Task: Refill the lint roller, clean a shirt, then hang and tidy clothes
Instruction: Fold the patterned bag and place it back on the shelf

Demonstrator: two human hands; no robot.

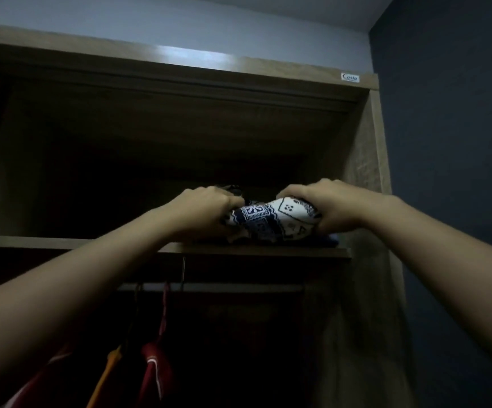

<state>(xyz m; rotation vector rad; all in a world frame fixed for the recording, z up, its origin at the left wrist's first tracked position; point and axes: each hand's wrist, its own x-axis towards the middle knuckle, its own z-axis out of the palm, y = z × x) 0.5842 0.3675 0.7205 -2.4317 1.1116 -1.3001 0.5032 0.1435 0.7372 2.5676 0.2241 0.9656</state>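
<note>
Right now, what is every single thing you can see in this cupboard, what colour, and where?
wardrobe: one, brown wood, fills the view.
shelf: one, brown, across the middle.
patterned cloth: one, white and dark blue, at the shelf's right end.
rail: one, grey, under the shelf.
red clothes: at least two, red with white trim, hanging lower left.
sticker: one, white with blue writing, wardrobe's top right edge.
wall: one, dark blue, right of the wardrobe.
left hand: one, grips the cloth's left end.
right hand: one, grips the cloth's right end.
</note>
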